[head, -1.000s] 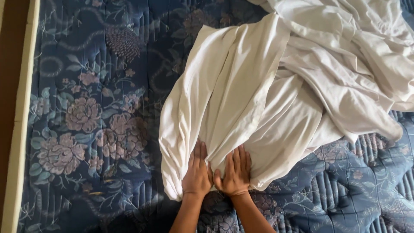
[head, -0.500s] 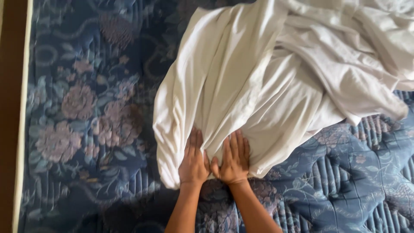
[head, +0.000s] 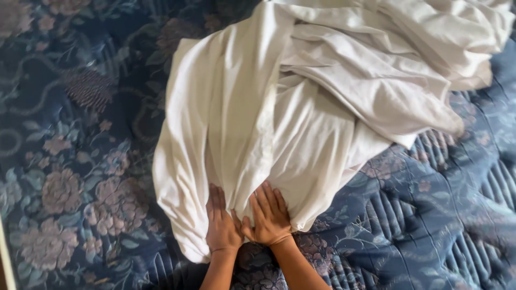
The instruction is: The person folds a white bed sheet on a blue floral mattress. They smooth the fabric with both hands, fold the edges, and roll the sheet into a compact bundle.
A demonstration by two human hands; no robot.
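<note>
A crumpled white sheet (head: 301, 107) lies across a dark blue floral quilted mattress (head: 80, 161), running from the top right down to the lower middle. Both of my hands rest side by side on its near edge. My left hand (head: 221, 228) has its fingers laid flat on the cloth and its thumb at the hem. My right hand (head: 270, 217) sits just to the right in the same pose, thumb touching the left thumb. Both pinch the sheet's hem between thumb and fingers. My forearms come in from the bottom edge.
The mattress's flower pattern shows on the left, and ribbed blue quilting (head: 430, 215) on the right. A pale strip of the bed's edge (head: 3, 258) shows at the lower left corner. The sheet bunches in thick folds at the top right (head: 419, 48).
The view has shifted left and closer, so the sheet fills more of the frame and the bed's edge has almost left it. My hands stay on the sheet's near edge.
</note>
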